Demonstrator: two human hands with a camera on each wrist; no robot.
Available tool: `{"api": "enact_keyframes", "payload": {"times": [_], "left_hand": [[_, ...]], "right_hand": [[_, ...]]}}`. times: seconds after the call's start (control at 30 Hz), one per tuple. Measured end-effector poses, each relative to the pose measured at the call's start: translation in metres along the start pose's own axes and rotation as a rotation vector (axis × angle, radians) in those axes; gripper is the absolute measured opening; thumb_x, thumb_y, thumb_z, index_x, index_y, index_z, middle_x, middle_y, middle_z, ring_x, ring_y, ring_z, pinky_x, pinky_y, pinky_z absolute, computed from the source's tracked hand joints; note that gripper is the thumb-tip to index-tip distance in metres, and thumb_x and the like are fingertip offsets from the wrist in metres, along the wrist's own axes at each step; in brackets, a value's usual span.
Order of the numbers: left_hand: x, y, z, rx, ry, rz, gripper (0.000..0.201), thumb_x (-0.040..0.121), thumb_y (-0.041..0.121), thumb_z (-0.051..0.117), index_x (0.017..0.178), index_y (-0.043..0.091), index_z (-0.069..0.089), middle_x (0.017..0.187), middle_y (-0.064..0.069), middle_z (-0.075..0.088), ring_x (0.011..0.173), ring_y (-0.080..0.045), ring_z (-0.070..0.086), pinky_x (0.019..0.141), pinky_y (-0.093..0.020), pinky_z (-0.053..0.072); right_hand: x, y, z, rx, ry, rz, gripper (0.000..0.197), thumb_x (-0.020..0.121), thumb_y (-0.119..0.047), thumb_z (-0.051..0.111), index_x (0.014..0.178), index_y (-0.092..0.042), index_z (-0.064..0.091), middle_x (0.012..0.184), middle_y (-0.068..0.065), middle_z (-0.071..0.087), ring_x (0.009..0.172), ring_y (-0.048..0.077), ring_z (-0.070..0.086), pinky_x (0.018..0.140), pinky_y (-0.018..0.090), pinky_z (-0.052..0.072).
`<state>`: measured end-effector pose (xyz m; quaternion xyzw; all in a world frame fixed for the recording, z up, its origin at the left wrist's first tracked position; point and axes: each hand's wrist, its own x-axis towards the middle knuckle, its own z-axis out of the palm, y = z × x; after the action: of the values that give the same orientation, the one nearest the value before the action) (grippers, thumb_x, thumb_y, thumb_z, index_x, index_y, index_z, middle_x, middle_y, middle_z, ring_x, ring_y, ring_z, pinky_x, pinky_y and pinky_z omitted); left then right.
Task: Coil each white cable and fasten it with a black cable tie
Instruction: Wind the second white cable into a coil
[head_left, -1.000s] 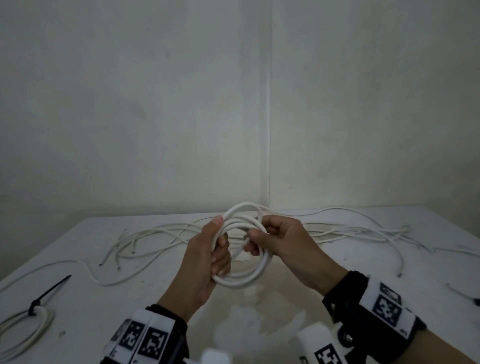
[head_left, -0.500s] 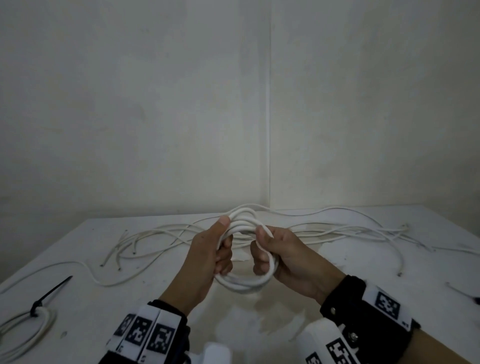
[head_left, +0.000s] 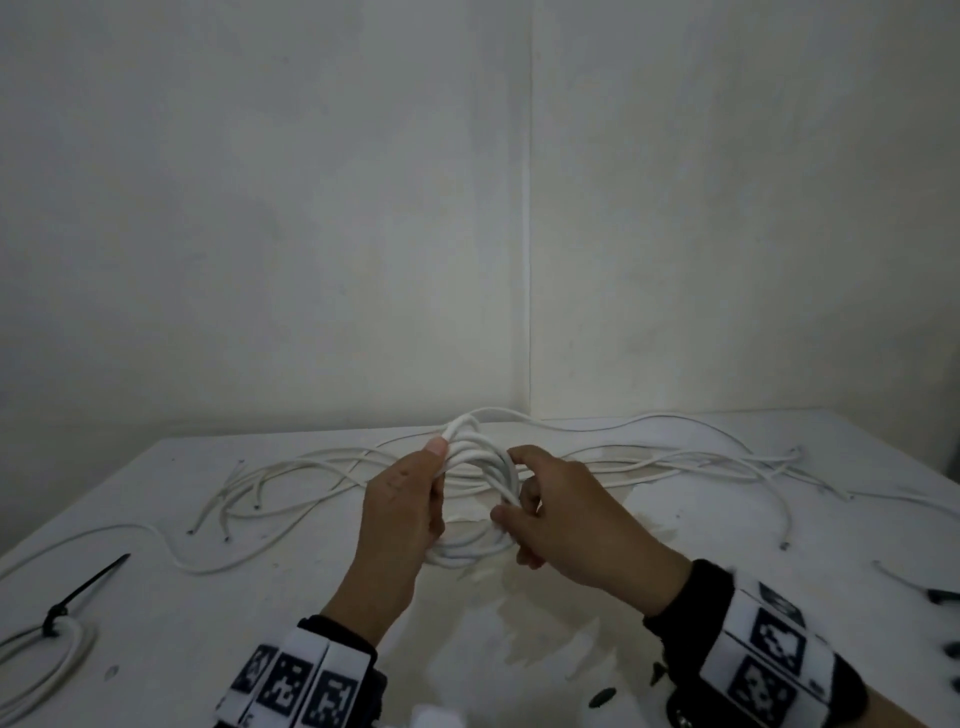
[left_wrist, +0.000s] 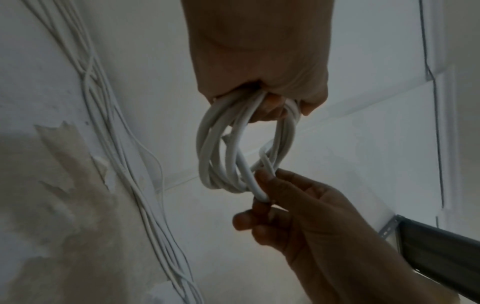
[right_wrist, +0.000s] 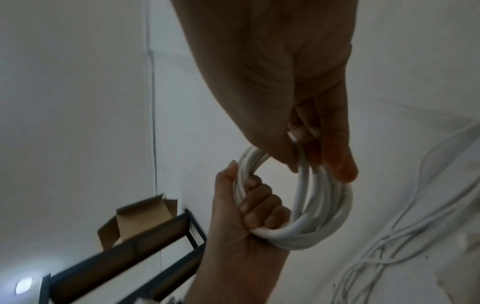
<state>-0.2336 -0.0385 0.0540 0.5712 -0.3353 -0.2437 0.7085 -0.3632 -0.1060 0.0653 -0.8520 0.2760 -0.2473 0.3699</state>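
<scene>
My left hand (head_left: 402, 512) grips one side of the coil (head_left: 480, 499), fingers curled through its middle and thumb pressed along the outside near the top. In the right wrist view those left fingers (right_wrist: 262, 205) wrap round several turns of white cable at once. My right hand (head_left: 563, 519) pinches a turn on the opposite side of the coil, thumb and forefinger closed on it; the left wrist view shows the strand running down between the right fingers (left_wrist: 259, 222). I hold the coil upright between both hands, above the table (head_left: 260, 623), near its middle. One strand rises off the top of the coil and trails back over the far edge.

Behind the hands, a spread of loose cables (head_left: 675, 460) lies across the table toward the wall, some ends pointing left. At the near left edge lies a finished coil (head_left: 36, 660) with a black tie (head_left: 85, 587) cinched round it, tail sticking up and away. Dark bits, too small to identify, sit at the far right edge. The right wrist view catches a dark shelf (right_wrist: 124, 261) with an open box (right_wrist: 140, 218) on it.
</scene>
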Motion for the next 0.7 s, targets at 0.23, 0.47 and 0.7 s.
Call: {"api": "enact_keyframes", "payload": {"times": [0.23, 0.47, 0.7], "left_hand": [[0.011, 0.008, -0.01, -0.104, 0.097, -0.01, 0.041, 0.092, 0.02, 0.051, 0.053, 0.011, 0.044, 0.037, 0.007, 0.036, 0.029, -0.006, 0.025, 0.034, -0.012, 0.021], [0.007, 0.013, -0.006, -0.256, 0.022, -0.042, 0.039, 0.094, 0.025, 0.044, 0.058, 0.011, 0.038, 0.034, 0.008, 0.027, 0.028, -0.004, 0.021, 0.032, -0.016, 0.019], [-0.004, 0.005, -0.001, -0.316, -0.073, -0.081, 0.043, 0.096, 0.037, 0.035, 0.061, 0.012, 0.038, 0.038, 0.006, 0.028, 0.032, -0.006, 0.026, 0.038, -0.02, 0.029]], "right_hand": [[-0.009, 0.002, -0.015, 0.006, -0.249, -0.01, 0.061, 0.089, -0.013, 0.058, 0.141, -0.029, 0.029, 0.066, 0.003, 0.05, 0.06, 0.021, 0.064, 0.062, 0.026, 0.057], [-0.005, 0.014, -0.012, -0.072, -0.169, -0.067, 0.046, 0.089, -0.028, 0.058, 0.131, -0.033, 0.037, 0.08, -0.001, 0.056, 0.07, 0.011, 0.06, 0.072, 0.028, 0.05], [0.006, 0.006, 0.019, 0.547, 0.135, -0.128, 0.013, 0.095, -0.022, 0.042, 0.1, -0.02, 0.053, 0.074, 0.0, 0.06, 0.072, 0.007, 0.063, 0.073, 0.022, 0.054]]}}
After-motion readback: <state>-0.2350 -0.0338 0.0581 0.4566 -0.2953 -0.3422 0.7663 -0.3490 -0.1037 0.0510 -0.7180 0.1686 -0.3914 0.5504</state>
